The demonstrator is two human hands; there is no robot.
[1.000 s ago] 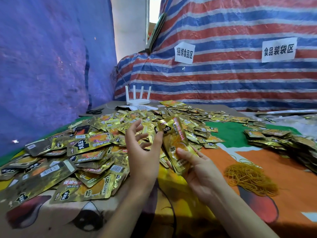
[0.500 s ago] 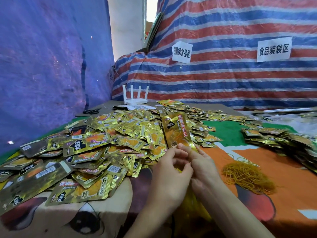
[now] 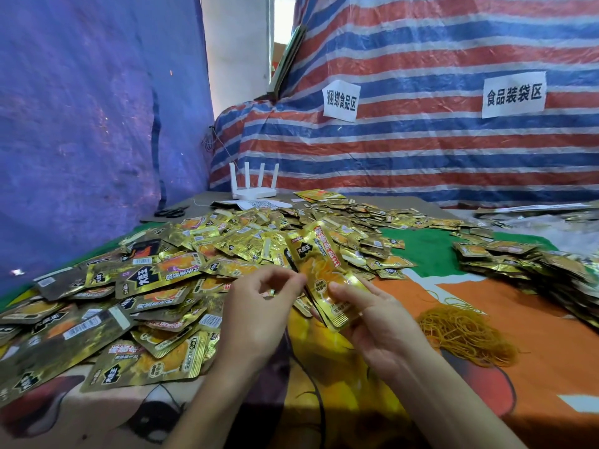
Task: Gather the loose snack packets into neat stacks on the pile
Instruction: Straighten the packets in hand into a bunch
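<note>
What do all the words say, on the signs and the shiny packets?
"捆绑食品区": left white sign on the striped tarp.
"食品装袋区": right white sign, same tarp.
"大魔王": black badge on a loose packet.
Red strip on the held packet: too blurred to read.
Barcodes and small print on the packets: too small to read.

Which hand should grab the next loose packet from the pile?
Probably left. The left hand sits beside the pile, with only its fingertips at the edge of the stack. The right hand grips the stack and lies farther from the pile.
</note>
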